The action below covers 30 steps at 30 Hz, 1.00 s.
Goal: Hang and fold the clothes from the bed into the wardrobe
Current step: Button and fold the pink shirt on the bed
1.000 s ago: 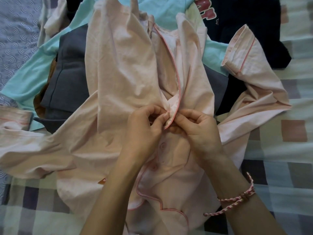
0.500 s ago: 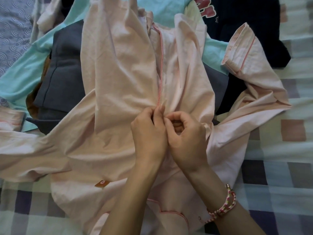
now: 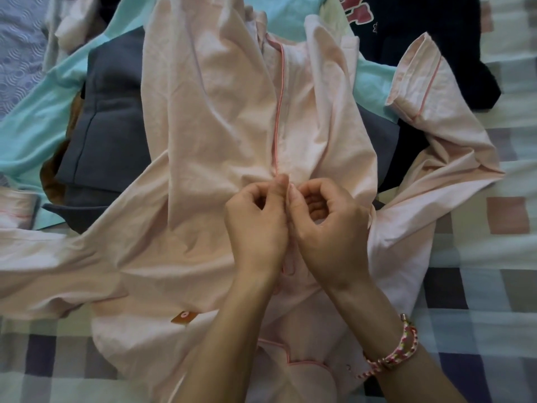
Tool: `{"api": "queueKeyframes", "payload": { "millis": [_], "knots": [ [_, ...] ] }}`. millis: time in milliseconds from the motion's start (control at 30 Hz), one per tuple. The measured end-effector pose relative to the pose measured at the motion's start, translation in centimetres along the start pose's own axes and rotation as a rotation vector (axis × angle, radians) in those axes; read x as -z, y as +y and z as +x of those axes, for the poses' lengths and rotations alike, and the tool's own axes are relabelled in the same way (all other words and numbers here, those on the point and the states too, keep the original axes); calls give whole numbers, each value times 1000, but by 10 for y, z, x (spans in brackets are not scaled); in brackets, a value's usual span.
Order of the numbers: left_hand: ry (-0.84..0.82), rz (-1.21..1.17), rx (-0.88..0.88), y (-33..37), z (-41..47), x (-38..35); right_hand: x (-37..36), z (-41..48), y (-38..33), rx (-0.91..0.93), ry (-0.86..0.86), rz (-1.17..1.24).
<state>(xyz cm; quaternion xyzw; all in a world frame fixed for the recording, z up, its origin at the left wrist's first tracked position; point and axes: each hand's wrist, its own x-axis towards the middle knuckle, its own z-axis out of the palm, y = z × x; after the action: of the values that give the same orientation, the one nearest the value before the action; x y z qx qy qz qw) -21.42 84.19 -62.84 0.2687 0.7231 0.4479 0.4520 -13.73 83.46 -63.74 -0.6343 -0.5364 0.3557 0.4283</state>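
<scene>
- The pale pink cotton shirt with darker pink piping (image 3: 218,126) lies front-up on the checked bed cover (image 3: 479,286). Its hem end drapes over a grey-blue folded garment (image 3: 110,126). The bed's edges are out of view.
- The left hand (image 3: 255,228) and right hand (image 3: 328,228) meet at the shirt's front opening. Their fingers are curled, each pinching one edge, probably to fasten a button so the shirt hangs neatly.

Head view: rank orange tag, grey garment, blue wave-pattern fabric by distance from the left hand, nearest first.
1. orange tag, on the pink shirt, just below-left of the left hand.
2. grey garment, in the pile, upper left.
3. blue wave-pattern fabric, far top-left corner.
</scene>
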Motion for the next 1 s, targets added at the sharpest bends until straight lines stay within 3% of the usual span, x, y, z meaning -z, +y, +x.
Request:
{"api": "queueKeyframes", "payload": {
  "millis": [100, 233, 333, 400, 467, 533, 600, 667, 767, 933, 1000],
  "knots": [
    [18, 56, -61, 2, -3, -2, 2, 4, -4, -135, 22, 102],
    [-9, -71, 48, -1, 4, -1, 4, 11, -7, -574, -73, 685],
    [-30, -63, 103, -7, 7, -1, 6, 13, -1, -802, -185, 950],
    [-74, 3, 134, -7, 8, 1, 8, 11, 3, -931, -225, 1022],
    [-149, 305, 77, -6, 11, 7, 12, 8, 8, -1009, -268, 880],
    [-117, 598, -92, 11, 16, 13, 20, 11, 14, -861, -286, 397],
    [34, 693, -316, 42, 24, 10, 28, 25, 8, -532, -175, -38],
    [102, 811, -444, 66, 43, -7, 29, 45, -8, -333, -96, -35],
    [51, 1060, -451, 76, 78, -32, 9, 77, -19, -246, -138, 29],
    [133, 741, -309, 74, 97, -8, -23, 100, -9, -248, -226, -134],
    [166, 743, -346, 72, 93, -8, -30, 98, -11, -193, -187, -249]
  ]
}}
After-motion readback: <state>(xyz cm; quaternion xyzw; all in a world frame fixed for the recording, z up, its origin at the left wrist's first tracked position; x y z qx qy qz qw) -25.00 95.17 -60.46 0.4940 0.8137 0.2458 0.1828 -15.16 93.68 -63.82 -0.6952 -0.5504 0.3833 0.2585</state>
